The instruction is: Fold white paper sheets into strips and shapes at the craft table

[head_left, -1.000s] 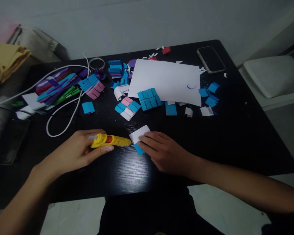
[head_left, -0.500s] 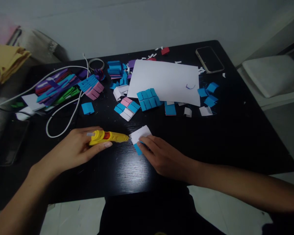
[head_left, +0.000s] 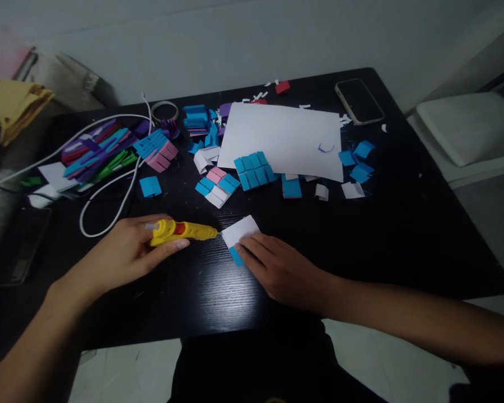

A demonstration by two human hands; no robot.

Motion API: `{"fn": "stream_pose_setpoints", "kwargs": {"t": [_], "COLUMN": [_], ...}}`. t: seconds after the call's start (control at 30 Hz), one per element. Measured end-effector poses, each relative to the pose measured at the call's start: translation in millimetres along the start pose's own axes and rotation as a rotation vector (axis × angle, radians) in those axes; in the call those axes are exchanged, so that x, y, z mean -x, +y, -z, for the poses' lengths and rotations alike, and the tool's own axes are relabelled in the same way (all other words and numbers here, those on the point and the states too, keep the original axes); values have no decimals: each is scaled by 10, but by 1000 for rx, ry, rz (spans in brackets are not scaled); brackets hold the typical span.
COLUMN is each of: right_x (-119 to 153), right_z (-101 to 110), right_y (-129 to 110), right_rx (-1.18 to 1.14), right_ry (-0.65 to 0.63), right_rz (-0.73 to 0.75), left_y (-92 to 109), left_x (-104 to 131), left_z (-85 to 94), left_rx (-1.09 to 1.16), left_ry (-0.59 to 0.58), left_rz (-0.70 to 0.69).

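My left hand is wrapped around a yellow hot glue gun, its handle mostly hidden in my palm. The gun's nozzle points right and is at the left edge of a small folded paper piece, white with a blue part at its lower corner. My right hand holds that piece down on the table, fingertips over its right side. Just beyond it lie a block of blue paper squares and a square of blue, pink and white pieces.
The black table carries a white sheet, a phone at the back right and loose blue pieces. A looped white cable and coloured paper strips lie on the left. Behind stands a wall.
The glue gun has shifted very slightly left with my left hand, its nozzle still by the paper's left edge. My right hand keeps its place on the paper.
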State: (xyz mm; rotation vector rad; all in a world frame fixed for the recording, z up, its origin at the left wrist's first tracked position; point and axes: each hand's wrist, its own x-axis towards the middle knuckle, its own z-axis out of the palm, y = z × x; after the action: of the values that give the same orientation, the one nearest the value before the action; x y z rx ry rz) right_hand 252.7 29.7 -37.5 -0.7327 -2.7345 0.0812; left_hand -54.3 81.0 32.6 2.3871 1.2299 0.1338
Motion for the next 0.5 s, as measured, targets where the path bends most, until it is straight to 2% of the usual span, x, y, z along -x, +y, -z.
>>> {"fn": "stream_pose_setpoints", "kwargs": {"t": [0.2, 0.33, 0.4, 0.5], "right_x": [-2, 0, 1, 5], "right_z": [26, 22, 20, 30], "right_y": [7, -8, -23, -43], "right_rx": [7, 39, 70, 118], "right_ry": [-11, 19, 28, 21], "right_rz": [10, 18, 24, 39], "left_y": [-29, 22, 85, 173], "left_x": [62, 64, 17, -98], "left_z": [45, 55, 44, 8], "left_rx": [65, 132, 139, 108], "left_ry": [-10, 48, 71, 46], "left_rz": [86, 152, 134, 40]}}
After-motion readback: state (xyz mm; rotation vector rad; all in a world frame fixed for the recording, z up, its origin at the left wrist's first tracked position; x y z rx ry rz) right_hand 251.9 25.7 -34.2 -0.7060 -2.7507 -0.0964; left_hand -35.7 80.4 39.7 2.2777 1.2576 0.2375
